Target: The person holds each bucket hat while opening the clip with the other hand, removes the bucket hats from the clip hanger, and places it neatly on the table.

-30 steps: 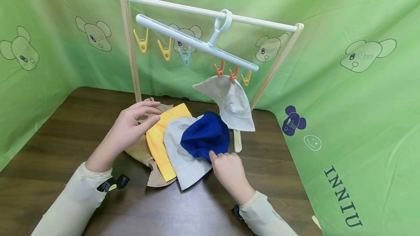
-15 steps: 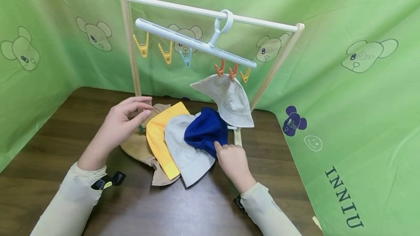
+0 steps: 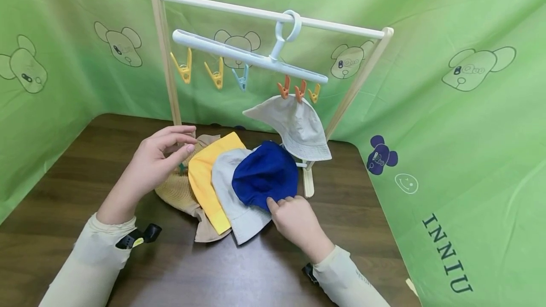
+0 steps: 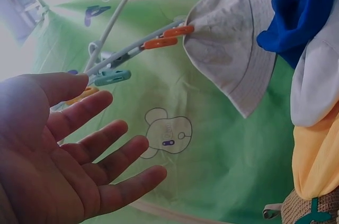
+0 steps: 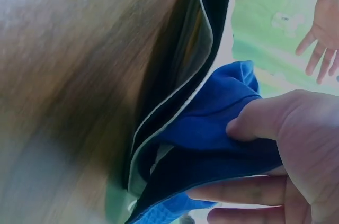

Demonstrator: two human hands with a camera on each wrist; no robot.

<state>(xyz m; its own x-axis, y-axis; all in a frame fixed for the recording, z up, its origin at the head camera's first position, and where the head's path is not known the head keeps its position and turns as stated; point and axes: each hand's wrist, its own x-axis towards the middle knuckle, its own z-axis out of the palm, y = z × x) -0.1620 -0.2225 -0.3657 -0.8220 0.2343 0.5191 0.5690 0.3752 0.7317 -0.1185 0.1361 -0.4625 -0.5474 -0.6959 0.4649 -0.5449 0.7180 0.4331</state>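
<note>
My right hand [image 3: 296, 221] pinches the brim of a blue bucket hat [image 3: 265, 174], thumb on top and fingers beneath, as the right wrist view shows. That hat lies over a light grey bucket hat [image 3: 223, 174], which overlaps a yellow hat [image 3: 204, 181] and a tan woven hat [image 3: 175, 191]. My left hand [image 3: 155, 160] hovers above the woven hat with fingers spread and nothing in them; the left wrist view shows its palm [image 4: 47, 171]. A pale bucket hat [image 3: 294, 124] hangs from orange clips [image 3: 300, 90] on a light blue hanger [image 3: 243, 53].
The hanger hooks over the white bar [image 3: 230, 7] of a wooden rack [image 3: 360, 82] standing at the table's back. Yellow clips [image 3: 215, 74] and a blue clip [image 3: 241, 78] dangle from it. Green printed cloth [image 3: 473, 146] surrounds the brown table [image 3: 204, 278].
My left hand has drawn a little left, away from the yellow hat. My right hand shifted right with the blue hat's brim, then back left. The hanger's left end has dipped.
</note>
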